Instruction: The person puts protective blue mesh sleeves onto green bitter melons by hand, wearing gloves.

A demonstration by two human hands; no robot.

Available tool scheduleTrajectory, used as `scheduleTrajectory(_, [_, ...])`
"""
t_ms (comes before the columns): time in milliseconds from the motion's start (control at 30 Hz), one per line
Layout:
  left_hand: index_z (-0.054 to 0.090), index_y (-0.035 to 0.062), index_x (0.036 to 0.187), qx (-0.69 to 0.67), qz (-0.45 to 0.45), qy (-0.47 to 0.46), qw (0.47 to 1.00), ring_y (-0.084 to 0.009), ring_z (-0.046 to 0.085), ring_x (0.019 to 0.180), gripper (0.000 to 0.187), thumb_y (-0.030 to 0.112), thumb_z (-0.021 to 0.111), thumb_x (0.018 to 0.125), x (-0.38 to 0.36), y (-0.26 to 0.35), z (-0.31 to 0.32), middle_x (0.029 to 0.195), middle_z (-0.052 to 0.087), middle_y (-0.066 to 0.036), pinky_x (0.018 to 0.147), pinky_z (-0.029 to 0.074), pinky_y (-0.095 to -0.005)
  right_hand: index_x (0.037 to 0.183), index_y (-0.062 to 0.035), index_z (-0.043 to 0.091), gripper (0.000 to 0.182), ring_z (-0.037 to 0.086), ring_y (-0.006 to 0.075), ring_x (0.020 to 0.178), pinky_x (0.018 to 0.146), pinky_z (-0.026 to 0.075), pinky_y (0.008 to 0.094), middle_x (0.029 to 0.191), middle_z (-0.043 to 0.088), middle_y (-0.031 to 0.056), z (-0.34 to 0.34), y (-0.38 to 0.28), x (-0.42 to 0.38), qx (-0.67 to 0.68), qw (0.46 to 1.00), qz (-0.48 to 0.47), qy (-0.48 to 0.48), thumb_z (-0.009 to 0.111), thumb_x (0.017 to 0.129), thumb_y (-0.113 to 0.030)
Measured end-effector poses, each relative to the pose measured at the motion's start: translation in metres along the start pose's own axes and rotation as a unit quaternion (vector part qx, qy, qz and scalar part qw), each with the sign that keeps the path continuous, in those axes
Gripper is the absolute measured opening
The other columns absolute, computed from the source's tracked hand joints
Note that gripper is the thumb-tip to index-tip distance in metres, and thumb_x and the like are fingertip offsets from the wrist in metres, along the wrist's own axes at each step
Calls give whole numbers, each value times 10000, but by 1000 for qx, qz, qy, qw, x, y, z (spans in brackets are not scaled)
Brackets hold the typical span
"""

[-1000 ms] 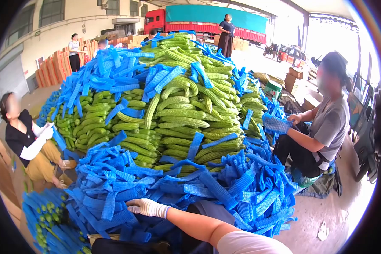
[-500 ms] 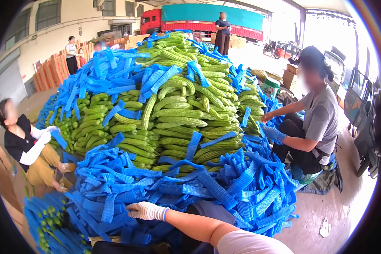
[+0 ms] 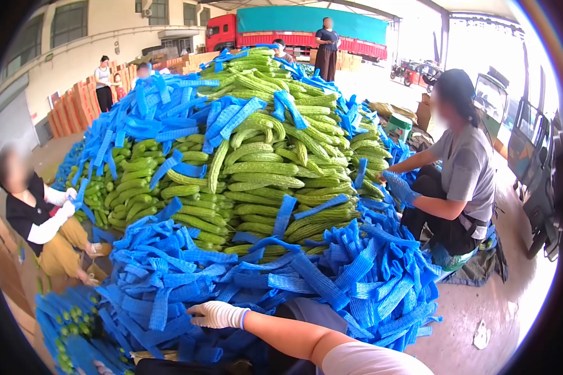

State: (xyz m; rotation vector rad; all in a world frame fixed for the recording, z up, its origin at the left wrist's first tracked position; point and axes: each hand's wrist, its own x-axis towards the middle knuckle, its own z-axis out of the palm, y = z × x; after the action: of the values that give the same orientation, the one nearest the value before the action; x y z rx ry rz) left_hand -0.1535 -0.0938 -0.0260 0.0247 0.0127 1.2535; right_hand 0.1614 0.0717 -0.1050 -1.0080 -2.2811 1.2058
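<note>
Right hand point(image 3: 216, 314), white-gloved, resting flat on blue nets point(image 3: 169, 294) at near edge of heap; fingers together, extended, clamped on nothing. Left hand out of view. Gourds point(image 3: 263, 169) piled behind nets. Seated co-worker point(image 3: 463, 181) right of heap, another point(image 3: 34, 219) left. No legible writing on red truck point(image 3: 294, 28).

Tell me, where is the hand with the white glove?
In the head view, the gloved right hand is low and centre-left, resting on the blue net sleeves below the green gourd heap.
</note>
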Motion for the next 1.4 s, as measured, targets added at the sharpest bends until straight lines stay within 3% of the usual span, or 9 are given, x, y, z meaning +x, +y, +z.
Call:
scheduleTrajectory(267, [482,89,1198,-35,-85,-24,996,-216,477,922,431,325,602,859,1,13,-5,973,503,-39,895,389,-362,1272,-70,531,456,623,354,936,817,484,402,1031,650,183,-4,-6,-4,-46,999,-6,-2,544,908,-344])
scheduleTrajectory(300, [424,71,1153,2,-44,-21,999,-177,416,848,498,394,635,839,1,9,-5,903,420,-24,827,387,-328,1276,-70,528,465,625,348,924,807,485,399,1018,653,173,-7,-12,-5,-46,998,19,-26,547,905,-349])
scheduleTrajectory(433, [422,65,1154,18,-11,7,1000,-178,417,853,508,399,637,838,1,0,3,909,422,-27,829,387,-328,1288,-70,520,492,629,335,901,784,485,395,992,659,154,-3,-12,-1,-80,994,32,-64,552,895,-364])
scheduleTrajectory(1400, [406,19,1182,13,38,37,999,-191,426,898,601,448,642,833,7,-11,5,966,436,-56,846,391,-341,1247,-83,552,474,625,356,959,825,491,418,1022,666,170,-4,-16,-4,-110,988,43,-96,562,872,-373])
